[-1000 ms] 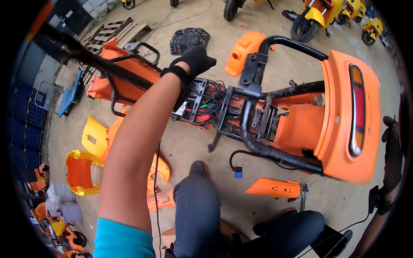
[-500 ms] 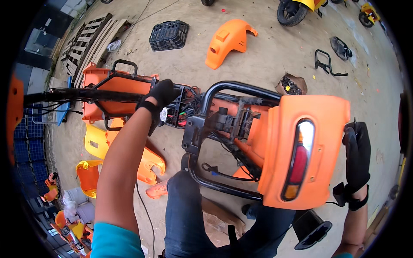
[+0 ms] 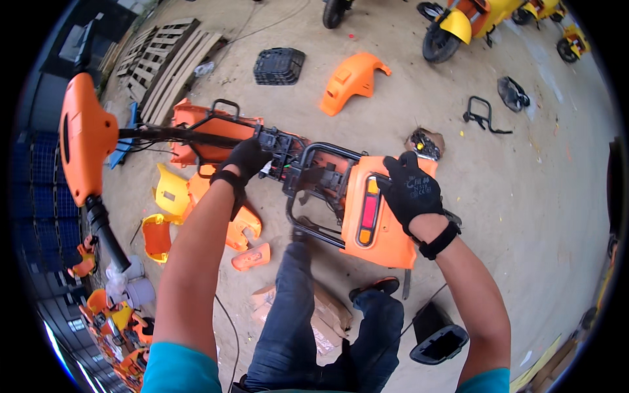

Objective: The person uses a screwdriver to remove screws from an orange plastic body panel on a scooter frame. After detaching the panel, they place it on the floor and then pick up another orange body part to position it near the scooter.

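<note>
A partly stripped scooter stands across the middle, its black frame [image 3: 209, 136] exposed. At its left end are an orange handlebar cover [image 3: 82, 141] and a black grip [image 3: 107, 234]. My left hand [image 3: 247, 159], in a black glove, is closed on the frame beside wiring and a black tray; its fingertips are partly hidden. At the right end sits an orange tail cover [image 3: 393, 245] with a long red and amber tail lamp [image 3: 369, 213]. My gloved right hand [image 3: 414, 190] lies over this cover, fingers apart, thumb near the lamp. A black tubular rail [image 3: 314, 234] runs to the cover.
Loose panels lie around: an orange fender [image 3: 354, 82], a yellow panel [image 3: 171, 190] and an orange piece [image 3: 251, 257]. Farther off are a black crate [image 3: 280, 65], wooden pallets [image 3: 173, 59], a bent black bracket [image 3: 481, 116] and parked yellow scooters [image 3: 458, 26]. A cable [image 3: 226, 318] trails nearby.
My right hand has moved from the tail cover's outer right side onto its top. The view has shifted, bringing the whole handlebar cover in. My left hand stays on the frame.
</note>
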### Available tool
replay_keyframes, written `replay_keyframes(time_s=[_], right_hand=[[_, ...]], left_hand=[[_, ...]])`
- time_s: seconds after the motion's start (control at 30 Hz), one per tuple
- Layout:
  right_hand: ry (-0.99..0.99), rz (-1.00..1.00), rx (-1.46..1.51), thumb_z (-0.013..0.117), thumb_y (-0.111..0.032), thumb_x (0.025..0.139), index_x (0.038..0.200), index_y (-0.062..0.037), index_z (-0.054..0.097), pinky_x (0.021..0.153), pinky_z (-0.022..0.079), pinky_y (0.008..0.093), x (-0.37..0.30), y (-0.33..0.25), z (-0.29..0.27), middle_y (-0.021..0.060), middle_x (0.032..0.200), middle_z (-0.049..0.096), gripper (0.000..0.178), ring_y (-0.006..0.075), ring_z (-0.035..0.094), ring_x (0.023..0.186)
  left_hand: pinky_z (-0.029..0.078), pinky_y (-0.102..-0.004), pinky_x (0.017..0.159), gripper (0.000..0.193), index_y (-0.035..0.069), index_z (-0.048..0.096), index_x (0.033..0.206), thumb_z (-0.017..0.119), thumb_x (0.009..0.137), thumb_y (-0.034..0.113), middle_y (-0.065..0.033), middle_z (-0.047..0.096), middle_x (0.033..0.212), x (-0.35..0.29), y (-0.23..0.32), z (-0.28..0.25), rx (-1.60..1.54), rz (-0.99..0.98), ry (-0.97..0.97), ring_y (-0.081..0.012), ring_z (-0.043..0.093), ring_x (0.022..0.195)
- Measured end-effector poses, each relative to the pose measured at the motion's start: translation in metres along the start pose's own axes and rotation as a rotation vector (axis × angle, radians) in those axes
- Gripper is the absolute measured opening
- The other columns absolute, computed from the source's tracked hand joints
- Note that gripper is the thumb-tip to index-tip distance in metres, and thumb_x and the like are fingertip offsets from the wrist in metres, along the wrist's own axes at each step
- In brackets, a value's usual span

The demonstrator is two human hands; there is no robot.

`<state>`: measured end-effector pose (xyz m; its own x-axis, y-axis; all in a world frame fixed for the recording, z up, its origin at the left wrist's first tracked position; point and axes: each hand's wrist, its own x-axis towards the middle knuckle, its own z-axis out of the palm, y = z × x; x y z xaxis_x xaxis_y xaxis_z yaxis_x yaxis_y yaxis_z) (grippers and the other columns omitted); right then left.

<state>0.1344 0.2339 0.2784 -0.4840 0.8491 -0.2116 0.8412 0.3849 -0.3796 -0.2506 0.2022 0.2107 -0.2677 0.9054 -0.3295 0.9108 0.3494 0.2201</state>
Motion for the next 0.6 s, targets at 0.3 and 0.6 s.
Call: replay_keyframes(time_s=[0.3, 0.6], right_hand=[[-0.205, -0.03, -0.114, 0.055, -0.035, 0.093, 0.113, -0.0088, 0.057, 0.08, 0.052, 0.0415, 0.046, -0.001, -0.02, 0.0154, 0.113, 0.058, 0.033, 0.0308, 0.064, 0.099], [-0.408, -0.167, -0.099, 0.064, -0.043, 0.085, 0.11, -0.0057, 0.061, 0.088, 0.048, 0.0443, 0.122, -0.021, 0.015, 0.0178, 0.104, 0.065, 0.045, 0.0345, 0.062, 0.098]], left_hand=[[0.051, -0.0471, 0.081, 0.04, -0.001, 0.067, 0.085, 0.065, 0.079, 0.038, -0.0248, 0.066, 0.089, 0.071, 0.006, 0.01, 0.047, 0.032, -0.076, -0.0418, 0.063, 0.091], [0.053, -0.0476, 0.079, 0.043, -0.006, 0.067, 0.092, 0.067, 0.077, 0.034, -0.0299, 0.066, 0.093, 0.176, -0.009, 0.07, -0.11, -0.027, -0.228, -0.0435, 0.065, 0.094]])
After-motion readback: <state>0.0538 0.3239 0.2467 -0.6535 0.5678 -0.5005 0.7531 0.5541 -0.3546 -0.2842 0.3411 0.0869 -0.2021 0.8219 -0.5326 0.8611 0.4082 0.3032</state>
